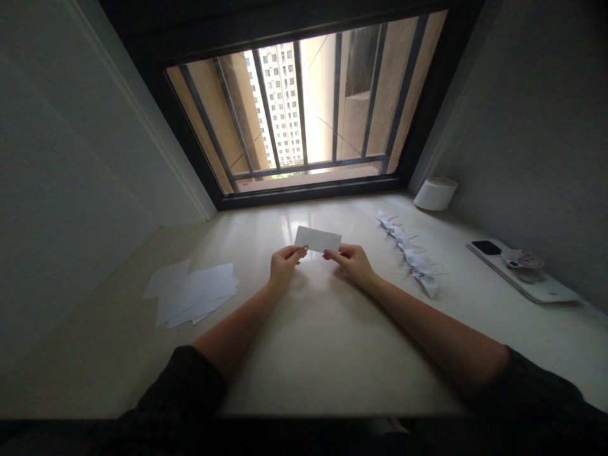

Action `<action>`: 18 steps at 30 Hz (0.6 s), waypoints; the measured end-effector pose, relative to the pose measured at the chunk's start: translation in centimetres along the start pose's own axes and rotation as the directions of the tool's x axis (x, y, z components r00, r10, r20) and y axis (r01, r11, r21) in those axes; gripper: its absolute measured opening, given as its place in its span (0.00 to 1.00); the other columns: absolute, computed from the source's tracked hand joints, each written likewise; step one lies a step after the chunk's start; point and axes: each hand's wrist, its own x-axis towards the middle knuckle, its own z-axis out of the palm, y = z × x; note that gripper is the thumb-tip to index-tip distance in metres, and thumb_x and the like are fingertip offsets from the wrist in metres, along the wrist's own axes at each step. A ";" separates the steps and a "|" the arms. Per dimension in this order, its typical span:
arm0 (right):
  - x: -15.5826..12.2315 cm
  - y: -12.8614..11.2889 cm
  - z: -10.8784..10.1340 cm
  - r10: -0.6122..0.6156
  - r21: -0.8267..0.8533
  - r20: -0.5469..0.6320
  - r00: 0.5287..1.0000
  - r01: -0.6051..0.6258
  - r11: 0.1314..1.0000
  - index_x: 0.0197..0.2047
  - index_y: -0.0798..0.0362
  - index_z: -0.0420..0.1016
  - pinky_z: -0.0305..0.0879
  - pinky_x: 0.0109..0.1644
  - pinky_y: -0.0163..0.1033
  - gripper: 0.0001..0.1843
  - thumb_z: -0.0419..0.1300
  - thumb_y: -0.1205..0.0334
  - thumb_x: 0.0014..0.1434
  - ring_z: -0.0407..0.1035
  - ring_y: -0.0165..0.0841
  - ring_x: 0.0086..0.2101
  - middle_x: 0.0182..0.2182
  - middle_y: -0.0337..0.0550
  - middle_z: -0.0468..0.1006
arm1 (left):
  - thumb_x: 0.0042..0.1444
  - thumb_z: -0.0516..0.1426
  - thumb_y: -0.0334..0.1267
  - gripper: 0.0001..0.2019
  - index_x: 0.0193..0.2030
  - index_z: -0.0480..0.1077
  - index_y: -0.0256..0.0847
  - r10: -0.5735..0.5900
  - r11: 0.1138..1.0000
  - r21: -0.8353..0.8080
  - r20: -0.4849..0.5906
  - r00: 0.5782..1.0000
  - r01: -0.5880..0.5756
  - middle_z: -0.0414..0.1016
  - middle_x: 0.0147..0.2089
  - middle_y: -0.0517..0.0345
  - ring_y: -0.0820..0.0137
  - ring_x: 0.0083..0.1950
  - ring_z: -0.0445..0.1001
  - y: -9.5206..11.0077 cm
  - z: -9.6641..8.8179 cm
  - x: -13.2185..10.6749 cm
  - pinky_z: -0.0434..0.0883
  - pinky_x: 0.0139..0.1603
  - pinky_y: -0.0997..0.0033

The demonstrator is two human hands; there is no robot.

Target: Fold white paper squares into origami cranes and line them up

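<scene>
A small white folded sheet of paper (317, 239) is held up just above the pale tabletop (327, 342), in front of the window. My left hand (285, 264) pinches its lower left corner and my right hand (351, 261) pinches its lower right corner. Both hands have their fingers curled closed on the paper. Both forearms stretch out from dark sleeves at the bottom of the view.
A loose pile of white paper sheets (194, 293) lies at the left. A row of several folded paper figures (411, 259) runs along the right. Further right lie a phone on a white tray (522, 269) and a white round container (436, 193). A barred window (304, 107) stands behind.
</scene>
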 end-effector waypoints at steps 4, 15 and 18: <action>0.1 0.1 0.0 0.017 0.085 -0.042 0.999 -0.013 0.996 0.26 0.55 0.79 0.62 0.34 0.38 0.17 0.61 0.48 0.48 0.71 0.35 0.28 0.26 0.45 0.79 | 0.44 0.62 0.49 0.15 0.28 0.75 0.38 0.001 1.000 0.012 0.037 0.999 -0.001 0.75 0.29 0.56 0.71 0.33 0.70 0.0 0.1 0.0 0.64 0.33 0.72; 0.1 -0.1 0.1 0.031 0.122 -0.163 0.986 -0.012 0.993 0.25 0.54 0.77 0.64 0.35 0.38 0.17 0.61 0.48 0.49 0.70 0.34 0.30 0.26 0.44 0.79 | 0.44 0.62 0.49 0.15 0.30 0.75 0.37 0.004 0.999 0.035 0.126 0.992 -0.008 0.73 0.27 0.57 0.72 0.30 0.68 -0.2 0.1 0.1 0.62 0.33 0.72; 0.2 0.1 0.1 0.041 0.091 -0.185 0.982 -0.024 0.996 0.25 0.54 0.77 0.63 0.35 0.38 0.18 0.60 0.46 0.49 0.70 0.35 0.31 0.26 0.44 0.79 | 0.44 0.62 0.50 0.15 0.27 0.75 0.37 0.010 0.999 0.049 0.120 0.993 -0.016 0.74 0.26 0.57 0.71 0.30 0.68 -0.1 0.1 0.0 0.62 0.33 0.72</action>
